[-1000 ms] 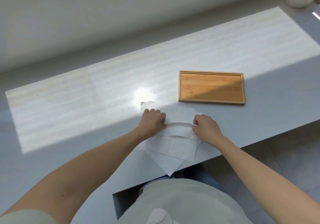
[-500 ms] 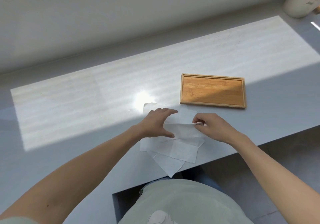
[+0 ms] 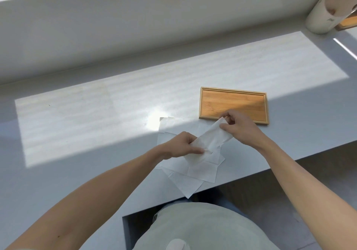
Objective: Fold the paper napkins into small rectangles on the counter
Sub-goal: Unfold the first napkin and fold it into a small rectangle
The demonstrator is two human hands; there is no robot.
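Observation:
A white paper napkin point(image 3: 209, 142), folded into a long strip, is lifted slantwise above the counter. My left hand point(image 3: 182, 145) pinches its near lower end. My right hand point(image 3: 238, 125) pinches its far upper end, close to the tray's front edge. Beneath them lies a loose pile of unfolded white napkins point(image 3: 201, 170), spread flat on the grey counter point(image 3: 96, 118), with one corner reaching the counter's front edge.
An empty bamboo tray point(image 3: 233, 103) sits just beyond my right hand. A white paper roll point(image 3: 326, 11) stands at the far right corner beside a wooden item. The counter's front edge has a notch in front of my body. A wall runs along the back.
The folded napkin has been raised off the pile. My right hand moved up and to the right toward the tray with one end, while my left hand shifted to pinch the lower end.

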